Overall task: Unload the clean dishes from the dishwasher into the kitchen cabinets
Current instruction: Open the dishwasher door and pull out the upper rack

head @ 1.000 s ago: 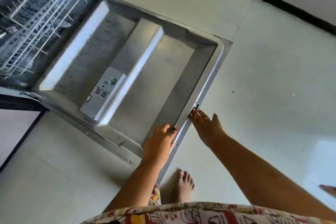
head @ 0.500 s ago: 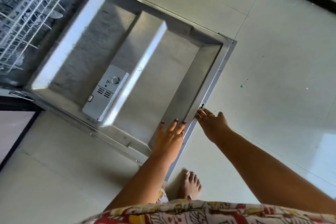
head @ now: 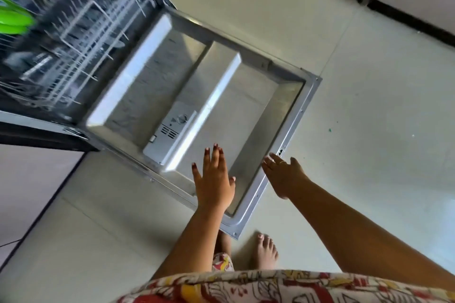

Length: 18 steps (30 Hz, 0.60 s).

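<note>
The dishwasher door (head: 246, 96) lies fully open and flat, steel inner face up, with a grey detergent dispenser (head: 170, 131) on it. Inside the machine a white wire rack (head: 81, 39) is blurred; green dishes (head: 13, 19) show at its far left. My left hand (head: 214, 179) hovers flat over the door's near corner, fingers straight and spread, holding nothing. My right hand (head: 283, 174) is by the door's right rim near the latch, fingers extended, also holding nothing.
Pale tiled floor (head: 357, 130) surrounds the door. My bare feet (head: 264, 251) stand just past the door's near corner. A cabinet with a dark plinth (head: 406, 17) runs along the top right. A light cabinet front (head: 27, 179) sits left of the dishwasher.
My left hand let go of the door's edge and now hovers open above it. The right hand has come off the rim. The view tilted up, so the rack and green dishes came into sight.
</note>
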Each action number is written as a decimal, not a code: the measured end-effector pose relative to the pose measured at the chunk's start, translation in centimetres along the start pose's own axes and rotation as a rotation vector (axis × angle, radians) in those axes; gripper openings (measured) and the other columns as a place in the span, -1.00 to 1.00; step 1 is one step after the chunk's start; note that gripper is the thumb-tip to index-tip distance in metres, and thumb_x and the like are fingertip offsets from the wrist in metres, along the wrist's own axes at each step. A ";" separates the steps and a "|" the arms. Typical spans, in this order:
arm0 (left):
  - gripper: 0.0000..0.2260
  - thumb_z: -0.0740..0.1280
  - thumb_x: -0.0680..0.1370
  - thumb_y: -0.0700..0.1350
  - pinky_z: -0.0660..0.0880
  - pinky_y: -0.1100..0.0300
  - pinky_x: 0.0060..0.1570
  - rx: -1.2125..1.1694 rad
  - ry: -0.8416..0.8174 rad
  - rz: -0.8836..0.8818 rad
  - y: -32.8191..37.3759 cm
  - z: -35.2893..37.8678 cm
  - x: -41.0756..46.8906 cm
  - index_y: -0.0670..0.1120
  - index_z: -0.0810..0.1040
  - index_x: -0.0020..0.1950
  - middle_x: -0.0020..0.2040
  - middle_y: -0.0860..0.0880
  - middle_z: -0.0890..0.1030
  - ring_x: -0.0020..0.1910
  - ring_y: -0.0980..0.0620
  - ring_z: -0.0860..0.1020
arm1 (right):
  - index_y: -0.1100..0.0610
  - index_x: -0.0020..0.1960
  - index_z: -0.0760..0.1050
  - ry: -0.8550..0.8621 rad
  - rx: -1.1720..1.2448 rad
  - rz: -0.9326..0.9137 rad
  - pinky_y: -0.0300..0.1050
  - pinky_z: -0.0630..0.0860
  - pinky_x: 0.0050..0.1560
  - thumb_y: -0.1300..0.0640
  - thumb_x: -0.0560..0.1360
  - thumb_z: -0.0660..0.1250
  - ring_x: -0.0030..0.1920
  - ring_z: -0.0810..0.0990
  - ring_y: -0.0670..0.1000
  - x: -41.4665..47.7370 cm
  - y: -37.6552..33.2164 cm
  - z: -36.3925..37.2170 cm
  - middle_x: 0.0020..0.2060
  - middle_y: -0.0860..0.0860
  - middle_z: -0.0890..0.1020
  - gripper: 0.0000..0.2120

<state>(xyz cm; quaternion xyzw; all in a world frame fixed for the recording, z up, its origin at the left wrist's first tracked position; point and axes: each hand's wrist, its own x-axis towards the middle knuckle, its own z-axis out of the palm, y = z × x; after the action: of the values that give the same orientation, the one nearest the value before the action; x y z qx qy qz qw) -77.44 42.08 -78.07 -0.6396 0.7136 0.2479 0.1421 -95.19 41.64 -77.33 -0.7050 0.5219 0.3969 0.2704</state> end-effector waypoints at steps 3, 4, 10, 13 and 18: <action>-0.31 0.19 0.58 0.10 -0.09 -0.17 0.45 -0.032 0.039 -0.109 -0.7 -5.2 -1.1 -0.07 -0.12 0.55 0.56 0.01 -0.18 0.53 0.00 -0.21 | 0.11 0.55 -0.17 0.074 0.005 -0.060 0.18 -0.01 0.48 0.22 0.56 0.14 0.54 -0.18 0.01 -2.5 -1.3 -4.7 0.55 0.01 -0.15 -0.32; -0.30 0.19 0.57 0.11 -0.08 -0.17 0.44 -0.055 0.068 -0.149 -1.1 -7.5 -1.8 -0.08 -0.12 0.55 0.56 0.02 -0.17 0.53 0.00 -0.20 | 0.12 0.55 -0.17 0.104 0.000 -0.076 0.19 -0.01 0.47 0.21 0.56 0.16 0.54 -0.18 0.01 -3.6 -1.7 -6.7 0.55 0.01 -0.16 -0.31; -0.31 0.19 0.58 0.09 -0.02 -0.19 0.44 -0.165 0.206 -0.321 -4.0 -20.0 -5.4 -0.08 -0.12 0.55 0.56 0.02 -0.15 0.54 -0.02 -0.18 | 0.10 0.54 -0.24 0.263 -0.064 -0.118 0.20 -0.09 0.47 0.18 0.52 0.29 0.54 -0.22 0.02 -9.7 -3.8 -17.6 0.54 0.02 -0.19 -0.17; -0.30 0.20 0.57 0.11 -0.01 -0.19 0.44 -0.203 0.328 -0.377 -6.1 -26.0 -6.4 -0.08 -0.11 0.55 0.56 0.00 -0.13 0.54 -0.03 -0.16 | 0.09 0.55 -0.24 0.325 -0.079 -0.147 0.22 -0.12 0.46 0.19 0.51 0.28 0.53 -0.23 0.02 -12.4 -5.0 -23.9 0.54 0.02 -0.19 -0.16; -0.33 0.21 0.57 0.09 0.03 -0.16 0.44 -0.258 0.525 -0.422 -11.2 -32.3 -6.2 -0.06 -0.06 0.55 0.56 -0.01 -0.11 0.54 -0.05 -0.11 | 0.08 0.55 -0.23 0.474 0.055 -0.249 0.21 -0.12 0.48 0.21 0.54 0.23 0.54 -0.20 0.03 -13.3 -9.3 -32.1 0.54 0.02 -0.17 -0.22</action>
<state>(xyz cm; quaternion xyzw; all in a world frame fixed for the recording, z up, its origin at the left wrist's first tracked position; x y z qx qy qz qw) -61.89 29.37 -49.75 -0.8274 0.5409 0.1284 -0.0797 -79.36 25.90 -49.11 -0.8294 0.4904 0.1701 0.2066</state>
